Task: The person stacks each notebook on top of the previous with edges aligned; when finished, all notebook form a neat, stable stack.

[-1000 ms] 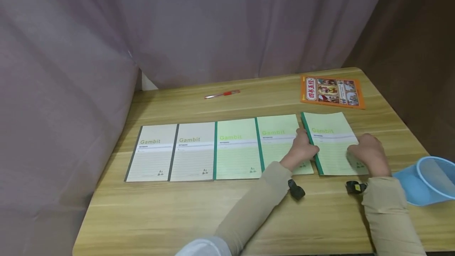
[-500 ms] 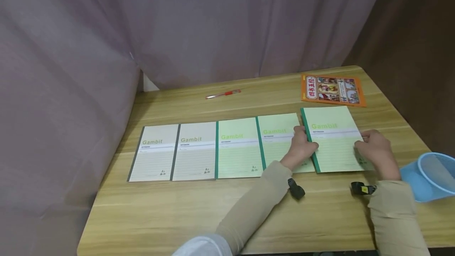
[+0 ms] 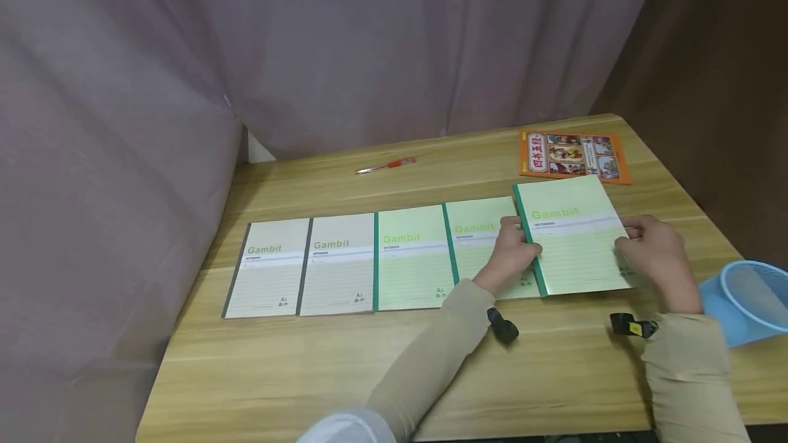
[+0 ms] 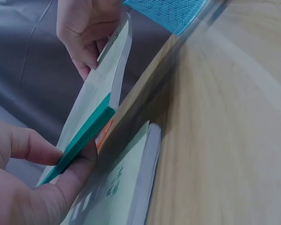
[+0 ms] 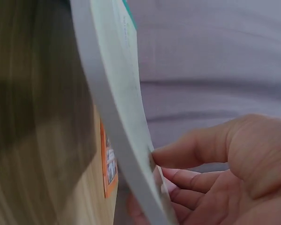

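A pale green notebook with a dark green spine (image 3: 572, 245) is held raised above the table between both hands. My left hand (image 3: 509, 251) pinches its spine edge, thumb on the cover and fingers beneath, as the left wrist view shows. On the opposite edge my right hand (image 3: 659, 255) grips with the thumb on top and fingers under it. The raised notebook overlaps another green notebook (image 3: 480, 224) lying flat at its left. Further left in the same row lie a second flat green notebook (image 3: 409, 258) and two grey-spined cream notebooks (image 3: 341, 265).
An orange picture book (image 3: 572, 156) lies at the back right of the wooden table (image 3: 277, 374). A red pen (image 3: 386, 166) rests near the back edge. At the right, a blue plastic basket (image 3: 739, 306) lies beside my right forearm.
The notebook in both hands has risen off the table and shifted slightly left, now overlapping the flat one beside it. My right hand has closed its fingers around the right edge.
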`<state>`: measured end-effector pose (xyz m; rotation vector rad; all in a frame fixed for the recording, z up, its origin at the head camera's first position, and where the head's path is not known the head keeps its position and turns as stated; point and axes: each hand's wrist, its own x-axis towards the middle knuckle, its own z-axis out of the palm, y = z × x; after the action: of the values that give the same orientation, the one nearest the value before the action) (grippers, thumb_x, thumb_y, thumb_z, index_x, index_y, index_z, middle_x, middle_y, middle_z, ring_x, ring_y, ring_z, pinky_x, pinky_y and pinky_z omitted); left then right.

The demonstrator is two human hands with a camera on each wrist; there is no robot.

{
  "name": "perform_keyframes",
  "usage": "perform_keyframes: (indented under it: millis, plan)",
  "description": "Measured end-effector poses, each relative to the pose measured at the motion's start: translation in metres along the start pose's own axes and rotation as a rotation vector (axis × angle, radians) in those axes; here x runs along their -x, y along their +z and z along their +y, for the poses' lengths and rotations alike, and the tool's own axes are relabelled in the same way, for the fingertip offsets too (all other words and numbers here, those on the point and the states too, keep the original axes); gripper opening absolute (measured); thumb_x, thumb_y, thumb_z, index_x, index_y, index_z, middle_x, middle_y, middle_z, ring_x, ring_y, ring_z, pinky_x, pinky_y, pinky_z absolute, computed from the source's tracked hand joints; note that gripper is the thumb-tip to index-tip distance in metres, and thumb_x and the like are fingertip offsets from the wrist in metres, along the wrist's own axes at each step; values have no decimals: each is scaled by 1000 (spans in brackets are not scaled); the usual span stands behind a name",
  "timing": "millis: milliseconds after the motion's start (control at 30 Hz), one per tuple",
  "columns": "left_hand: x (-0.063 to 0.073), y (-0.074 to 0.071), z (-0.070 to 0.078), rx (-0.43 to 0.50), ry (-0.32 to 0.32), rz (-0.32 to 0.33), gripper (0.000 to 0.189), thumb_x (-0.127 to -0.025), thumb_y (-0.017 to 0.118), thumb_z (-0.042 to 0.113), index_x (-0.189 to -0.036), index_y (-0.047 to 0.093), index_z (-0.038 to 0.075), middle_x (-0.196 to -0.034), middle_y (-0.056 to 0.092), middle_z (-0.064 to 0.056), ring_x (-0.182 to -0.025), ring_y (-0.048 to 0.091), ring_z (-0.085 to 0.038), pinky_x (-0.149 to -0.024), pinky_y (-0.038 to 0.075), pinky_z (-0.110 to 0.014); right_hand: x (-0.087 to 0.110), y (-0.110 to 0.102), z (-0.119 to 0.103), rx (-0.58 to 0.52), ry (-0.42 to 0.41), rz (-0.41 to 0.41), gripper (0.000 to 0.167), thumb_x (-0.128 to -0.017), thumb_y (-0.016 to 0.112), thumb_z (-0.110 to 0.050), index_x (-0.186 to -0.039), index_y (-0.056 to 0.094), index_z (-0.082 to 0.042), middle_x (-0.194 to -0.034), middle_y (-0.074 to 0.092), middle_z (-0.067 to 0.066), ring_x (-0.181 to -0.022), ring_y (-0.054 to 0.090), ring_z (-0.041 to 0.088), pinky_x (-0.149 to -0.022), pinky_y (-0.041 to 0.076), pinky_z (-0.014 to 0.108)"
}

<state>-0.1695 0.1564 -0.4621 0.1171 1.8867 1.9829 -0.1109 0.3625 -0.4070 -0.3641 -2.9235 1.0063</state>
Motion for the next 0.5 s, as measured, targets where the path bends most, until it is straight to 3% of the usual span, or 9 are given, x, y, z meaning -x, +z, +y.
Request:
perform_keyframes:
  millis: [167, 300, 500]
  plan:
    - [-1, -7, 0, 33, -3, 21, 67, -84, 57, -15, -144, 36, 3, -80, 68, -3, -59, 56, -12, -51, 43, -22, 1, 4, -6, -57, -26, 28, 49, -94, 45, -9, -134, 46, 21, -116, 54, 37, -92, 51, 44, -75, 44, 51]
    - [-2, -10, -1, 48, -40, 47, 68, -83, 59, -15, -144, 36, 6, -83, 68, -2, -64, 59, -14, -54, 45, -24, 2, 9, -9, -82, -37, 64, 48, -93, 48, -8, -132, 49, 20, -114, 57, 37, -86, 52, 36, -71, 43, 46]
    - [-5, -25, 3, 64, -38, 82, 67, -83, 59, -15, -143, 37, 7, -88, 69, -3, -67, 61, -15, -56, 49, -26, -6, 17, -21, -146, 13, 97, 49, -91, 53, -10, -133, 53, 17, -114, 61, 33, -74, 53, 10, -61, 45, 29]
